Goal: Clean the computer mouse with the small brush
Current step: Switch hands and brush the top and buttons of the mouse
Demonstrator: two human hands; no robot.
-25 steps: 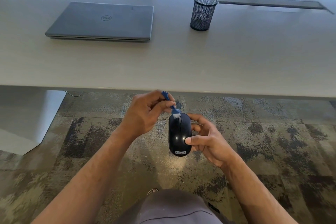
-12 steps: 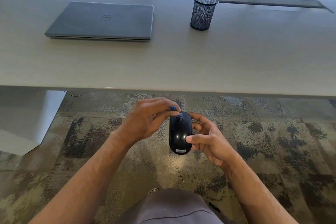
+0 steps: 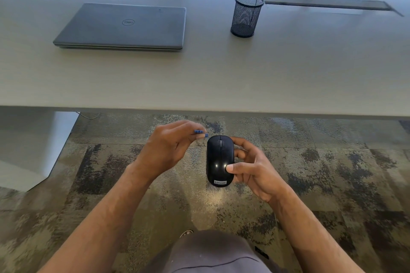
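Observation:
A black computer mouse [image 3: 220, 160] with a white brand label at its near end is held in the air below the table edge. My right hand [image 3: 253, 168] grips it from the right, thumb on its top and fingers behind it. My left hand [image 3: 168, 148] pinches a small blue brush [image 3: 200, 133] just left of the mouse's front end. Only the brush's blue tip shows past my fingers; its bristles are hidden. The brush sits close beside the mouse, apart from its top surface.
A long grey table [image 3: 221, 77] spans the view above my hands. On it lie a closed grey laptop [image 3: 124, 26] at the left and a black mesh pen cup [image 3: 246, 15] right of centre. A dark cable slot [image 3: 324, 3] sits far right. Patterned carpet [image 3: 332, 184] lies below.
My left hand has drawn the brush off the mouse's scroll wheel area and moved it left, clear of the mouse top. My right hand still holds the mouse in the same place.

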